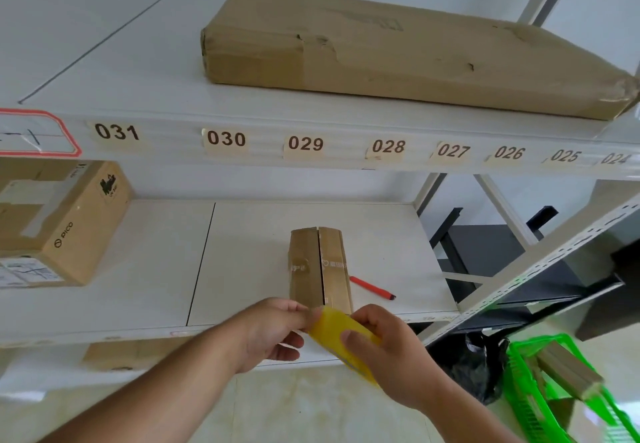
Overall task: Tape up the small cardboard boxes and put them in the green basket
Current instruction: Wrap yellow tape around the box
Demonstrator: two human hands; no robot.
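Note:
A small cardboard box (318, 266) lies on the lower white shelf (242, 269), its two top flaps folded together with a seam down the middle. In front of it, my right hand (388, 349) grips a yellow roll of tape (332, 328). My left hand (273, 328) pinches the roll's edge at its upper left. Both hands hover at the shelf's front edge, just short of the box. At the lower right, the green basket (523, 394) sits on the floor with another small cardboard box (568, 370) in it.
A red utility knife (372, 287) lies right of the box. A larger PICO carton (59, 224) stands at the shelf's left. A long flat carton (398, 54) lies on the upper shelf. A black bag (474, 363) and the slotted shelf post (540, 255) are at right.

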